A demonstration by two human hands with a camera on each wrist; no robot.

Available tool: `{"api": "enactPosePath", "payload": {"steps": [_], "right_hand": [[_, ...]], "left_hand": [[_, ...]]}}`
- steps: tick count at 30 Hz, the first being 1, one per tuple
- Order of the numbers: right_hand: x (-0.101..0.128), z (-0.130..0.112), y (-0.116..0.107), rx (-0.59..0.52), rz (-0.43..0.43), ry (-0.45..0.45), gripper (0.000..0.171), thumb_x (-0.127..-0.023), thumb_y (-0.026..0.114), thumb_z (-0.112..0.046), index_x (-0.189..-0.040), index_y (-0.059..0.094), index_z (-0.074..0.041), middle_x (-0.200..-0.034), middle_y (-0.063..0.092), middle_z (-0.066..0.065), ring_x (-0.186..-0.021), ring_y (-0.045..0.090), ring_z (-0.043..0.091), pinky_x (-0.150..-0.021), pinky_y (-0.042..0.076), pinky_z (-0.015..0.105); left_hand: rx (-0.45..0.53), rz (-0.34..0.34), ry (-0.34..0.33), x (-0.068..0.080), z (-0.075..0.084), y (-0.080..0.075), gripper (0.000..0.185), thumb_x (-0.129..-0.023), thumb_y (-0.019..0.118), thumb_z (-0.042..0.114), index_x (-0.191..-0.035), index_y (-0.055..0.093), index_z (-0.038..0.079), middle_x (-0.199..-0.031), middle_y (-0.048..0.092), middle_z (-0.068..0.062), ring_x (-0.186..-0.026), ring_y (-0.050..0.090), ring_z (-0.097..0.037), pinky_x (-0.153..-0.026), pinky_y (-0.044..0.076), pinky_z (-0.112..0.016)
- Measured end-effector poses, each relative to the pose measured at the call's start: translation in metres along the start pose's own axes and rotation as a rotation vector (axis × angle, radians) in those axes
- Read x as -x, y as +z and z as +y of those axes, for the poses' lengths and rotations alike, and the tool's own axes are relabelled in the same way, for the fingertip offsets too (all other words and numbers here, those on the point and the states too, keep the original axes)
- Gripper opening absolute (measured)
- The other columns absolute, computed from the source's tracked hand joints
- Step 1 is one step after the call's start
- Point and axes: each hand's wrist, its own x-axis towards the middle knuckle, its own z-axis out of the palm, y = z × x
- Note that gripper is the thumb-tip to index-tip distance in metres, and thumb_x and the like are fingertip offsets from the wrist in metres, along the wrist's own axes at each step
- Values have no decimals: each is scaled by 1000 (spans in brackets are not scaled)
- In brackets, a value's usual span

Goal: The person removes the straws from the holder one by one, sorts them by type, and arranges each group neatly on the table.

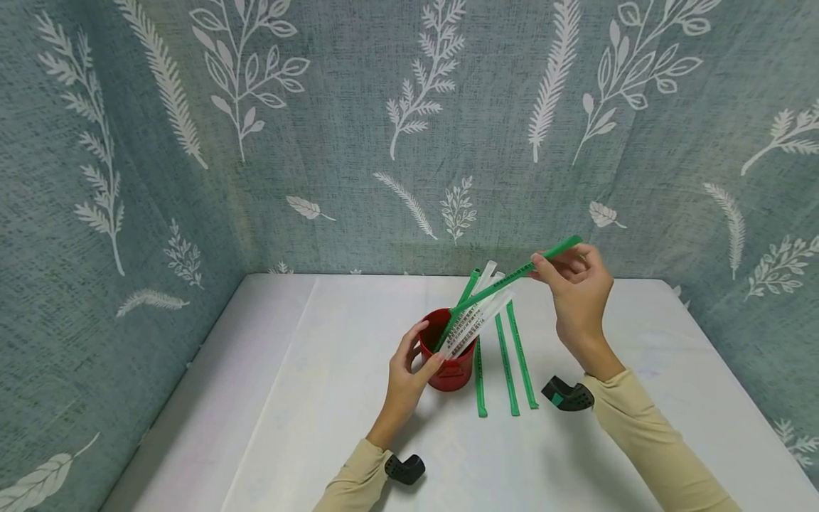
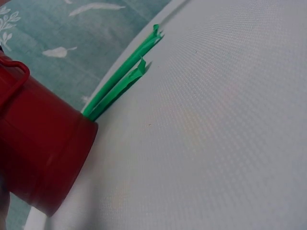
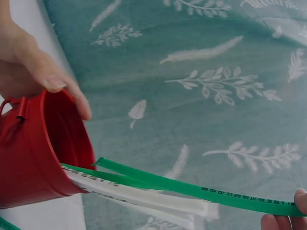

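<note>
A person steadies a small red metal bucket (image 1: 449, 355) while feeding a long green wrapped straw (image 1: 512, 274) into it.

The left hand (image 1: 409, 366) curls its fingers round the bucket's rim at the middle of the white surface (image 1: 333, 427). The right hand (image 1: 576, 284), raised to the right, pinches the straw near its far end; the low end sits at the bucket's mouth beside white wrapped straws (image 1: 480, 313). Three more green straws (image 1: 505, 363) lie flat just right of the bucket. To do this well, I would keep the bucket braced, lower the tip inside the rim, and release only once it rests in.
</note>
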Motion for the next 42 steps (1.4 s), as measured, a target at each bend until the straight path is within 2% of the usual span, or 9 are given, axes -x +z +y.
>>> {"api": "enactPosePath", "payload": {"steps": [9,17,30,37,42], "right_hand": [[-10,-19,-2,-106,42,-73,26,-80,69,9,-100,54,4,-86,63,14,-77,65,21,-68,56,31],[-16,-32,-5,-208,44,-110,27,-80,66,12,-103,53,7,-88,61,16,-81,64,24,-70,56,31],[-25,-53,-12,-205,81,-114,25,-79,68,11,-99,55,5,-87,59,17,-78,64,25,-65,56,29],[-25,-60,-19,-196,38,-99,30,-77,68,14,-104,56,9,-88,61,15,-77,64,23,-62,56,28],[-25,-60,-25,-132,9,-89,29,-77,69,12,-103,57,9,-86,60,14,-74,64,21,-61,56,26]], "left_hand": [[-10,-5,-3,-1,1,0,55,-88,62,2,-139,40,-3,-140,43,-20,-130,40,-32,-104,32,-54],[-11,-2,3,-2,0,-1,56,-88,62,1,-139,40,-3,-141,43,-20,-130,39,-33,-103,33,-55],[3,7,-11,-1,1,-1,56,-88,62,1,-139,40,-2,-141,42,-19,-130,39,-33,-104,32,-55],[-10,5,-9,0,-1,-1,56,-88,63,3,-139,40,-2,-142,43,-18,-131,39,-30,-104,32,-53],[-16,4,-11,1,-1,-1,56,-88,63,3,-139,41,-2,-141,43,-18,-131,39,-29,-104,32,-53]]}}
